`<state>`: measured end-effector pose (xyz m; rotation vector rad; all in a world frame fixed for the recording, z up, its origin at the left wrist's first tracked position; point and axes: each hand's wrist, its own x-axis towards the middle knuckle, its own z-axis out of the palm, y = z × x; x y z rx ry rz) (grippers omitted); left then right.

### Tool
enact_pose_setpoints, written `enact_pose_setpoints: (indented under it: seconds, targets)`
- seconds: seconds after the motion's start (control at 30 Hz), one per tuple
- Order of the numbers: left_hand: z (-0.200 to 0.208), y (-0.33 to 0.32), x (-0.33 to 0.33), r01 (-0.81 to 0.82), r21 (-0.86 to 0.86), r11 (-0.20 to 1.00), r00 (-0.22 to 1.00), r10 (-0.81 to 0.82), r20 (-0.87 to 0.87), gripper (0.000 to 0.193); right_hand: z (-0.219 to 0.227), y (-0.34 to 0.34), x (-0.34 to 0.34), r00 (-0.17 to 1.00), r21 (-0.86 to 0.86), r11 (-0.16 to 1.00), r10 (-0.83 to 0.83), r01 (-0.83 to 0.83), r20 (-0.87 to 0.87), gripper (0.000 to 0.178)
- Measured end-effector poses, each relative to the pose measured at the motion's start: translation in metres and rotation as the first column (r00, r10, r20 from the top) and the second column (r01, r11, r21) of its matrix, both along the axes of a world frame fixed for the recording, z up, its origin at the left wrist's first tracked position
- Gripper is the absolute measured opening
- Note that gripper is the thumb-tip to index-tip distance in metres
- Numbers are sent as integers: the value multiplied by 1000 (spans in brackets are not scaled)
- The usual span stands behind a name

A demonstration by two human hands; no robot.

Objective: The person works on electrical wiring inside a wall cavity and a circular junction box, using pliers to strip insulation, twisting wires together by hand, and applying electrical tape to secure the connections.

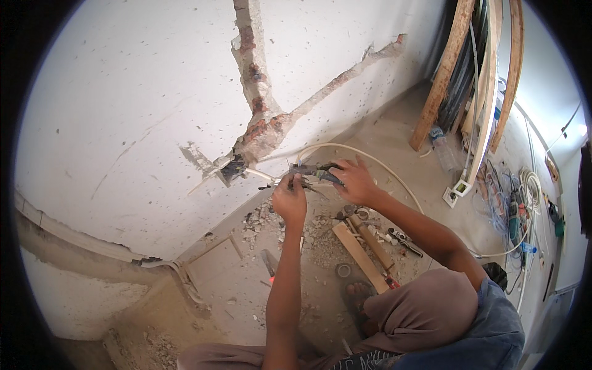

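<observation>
My left hand (pixel 290 198) is closed, its fingers pinched on the end of a white cable (pixel 258 175) that comes out of a dark opening (pixel 233 168) low in the chased wall. Dark-handled pliers (pixel 327 174) are in my right hand (pixel 357 180), its fingers bent around the handles. Their jaws lie just over the fingertips of my left hand, by the cable end. Thin wire ends show there, too small to make out. A second cream cable (pixel 345 145) arches behind my hands and curves down to the right.
Rubble (pixel 320 228) covers the floor below my hands. A wooden plank (pixel 357 253), a trowel (pixel 269 261) and a tape roll (pixel 343 270) lie there. Timber boards (pixel 444 74) lean at the back right, near a plastic bottle (pixel 443 148) and cable coils (pixel 529 192).
</observation>
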<state>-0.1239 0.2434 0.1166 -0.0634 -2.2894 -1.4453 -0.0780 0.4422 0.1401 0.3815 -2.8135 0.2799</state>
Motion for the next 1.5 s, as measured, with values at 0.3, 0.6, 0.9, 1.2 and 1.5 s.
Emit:
enact_pose_setpoints:
  seconds: [0.3,0.6,0.9,1.2,1.5]
  targets:
    - [-5,-1,3,14,-248,969,996,-34,-78,17,18,-10,-14,966,-269,963,90,-23,242,28]
    - [-20,7,0,47,-47,998,999,-48,-26,21,18,-14,-11,995,-38,997,68,-65,78,30]
    - [-11,8,0,47,7,999,999,-47,-5,24,12,-12,-11,996,55,995,87,-87,-4,34]
    - [-11,13,-2,257,101,961,964,-248,-95,34,23,9,-44,975,-118,981,168,-152,142,24]
    - [-14,39,4,-18,133,991,996,29,-88,46,-6,-11,-42,999,-156,988,-8,0,-49,22]
